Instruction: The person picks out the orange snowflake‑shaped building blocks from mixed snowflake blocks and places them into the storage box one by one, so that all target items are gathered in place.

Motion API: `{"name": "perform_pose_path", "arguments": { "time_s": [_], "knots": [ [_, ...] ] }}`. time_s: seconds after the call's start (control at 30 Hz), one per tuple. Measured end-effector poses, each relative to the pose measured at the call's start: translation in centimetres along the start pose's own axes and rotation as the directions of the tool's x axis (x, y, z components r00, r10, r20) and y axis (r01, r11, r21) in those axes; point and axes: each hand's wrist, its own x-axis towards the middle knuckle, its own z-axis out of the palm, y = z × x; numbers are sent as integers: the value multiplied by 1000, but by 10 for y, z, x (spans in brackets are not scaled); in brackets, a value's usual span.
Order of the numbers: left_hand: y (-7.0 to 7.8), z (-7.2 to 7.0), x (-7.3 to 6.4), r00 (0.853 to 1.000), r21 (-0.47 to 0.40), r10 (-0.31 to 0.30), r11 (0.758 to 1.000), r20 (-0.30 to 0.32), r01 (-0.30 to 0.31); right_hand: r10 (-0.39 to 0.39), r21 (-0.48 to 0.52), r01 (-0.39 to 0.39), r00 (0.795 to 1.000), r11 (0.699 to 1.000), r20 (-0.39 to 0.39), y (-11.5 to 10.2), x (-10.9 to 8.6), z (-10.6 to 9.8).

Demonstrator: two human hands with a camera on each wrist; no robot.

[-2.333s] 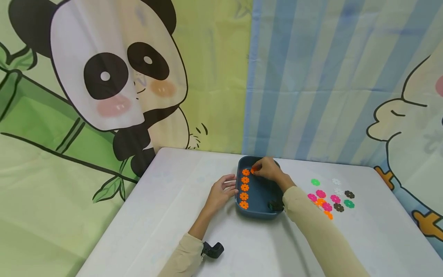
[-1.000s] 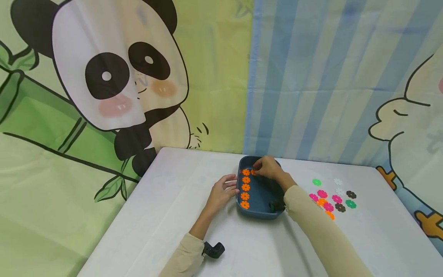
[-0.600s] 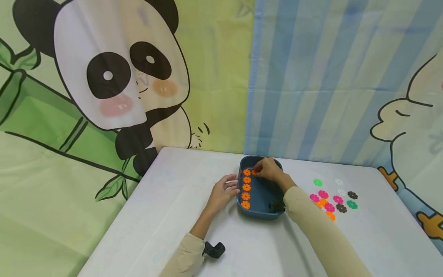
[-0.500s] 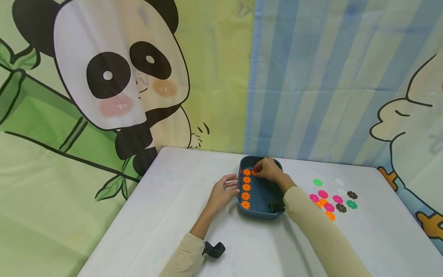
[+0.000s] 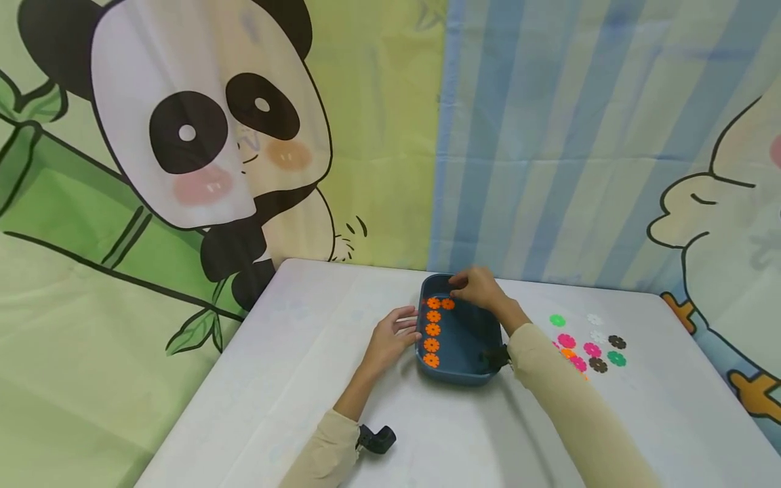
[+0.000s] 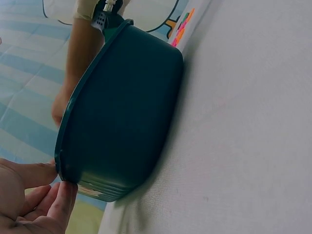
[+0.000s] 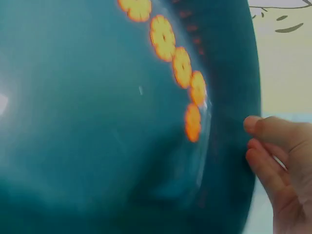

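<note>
On the white table stands a dark blue tray (image 5: 462, 349) with upright walls. A row of several orange flower-shaped snowflake discs (image 5: 432, 329) lies along its left side. One more orange disc (image 5: 448, 304) lies flat beside the far end of that row. My right hand (image 5: 481, 288) is just above this disc, thumb and fingers loosely bent, holding nothing. In the right wrist view its fingertips overlap the tray wall (image 7: 234, 97). My left hand (image 5: 389, 339) rests against the tray's outer left side, fingers fairly straight; in the left wrist view its fingertips touch the rim (image 6: 58, 151).
Right of the tray, loose discs lie scattered: pink (image 5: 592, 350), green (image 5: 617, 358), brown (image 5: 598, 364), white (image 5: 594, 319) and orange. My right forearm partly covers some. Behind the table hangs a printed curtain (image 5: 378, 135). A black wrist camera (image 5: 377, 440) sits by my left sleeve.
My right hand has let go of the orange disc, which now lies on the tray floor, and has risen slightly up and to the right. The left hand has stayed put.
</note>
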Motion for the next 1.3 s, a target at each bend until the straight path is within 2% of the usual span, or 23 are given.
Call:
{"name": "perform_pose_path", "arguments": {
  "time_s": [0.17, 0.33, 0.5, 0.63, 0.73, 0.9, 1.13, 1.2, 1.3],
  "knots": [
    [18, 0, -6, 1000, -4, 3, 1000, 21, -3, -18, 1, 18, 1000, 1000, -24, 4, -12, -29],
    [27, 0, -10, 999, -30, 25, 999, 21, -24, 20, -23, -21, 999, 1000, -37, 26, -33, -54],
    [22, 0, -8, 999, -31, 23, 999, 24, -23, 135, -55, -136, 991, 989, -23, 57, -69, -75],
    [6, 1, -2, 999, -32, 18, 999, 28, -17, 189, -74, -189, 982, 979, -7, 80, -105, -87],
    [-4, 1, 0, 1000, -31, 19, 999, 21, -18, 212, -96, -211, 977, 973, -8, 93, -129, -93],
    [-8, -2, 2, 1000, -13, 20, 1000, -6, -20, 268, -131, -267, 963, 955, -6, 103, -157, -92],
    [-4, -3, 1, 1000, -20, 16, 1000, -5, -16, 325, -137, -320, 946, 937, 10, 121, -181, -86],
    [4, -2, -2, 1000, -31, 13, 999, 6, -13, 327, -118, -323, 945, 939, 20, 126, -186, -85],
    [4, 0, -2, 1000, -40, 15, 999, 12, -15, 312, -97, -309, 950, 946, 26, 131, -191, -86]
  ]
}}
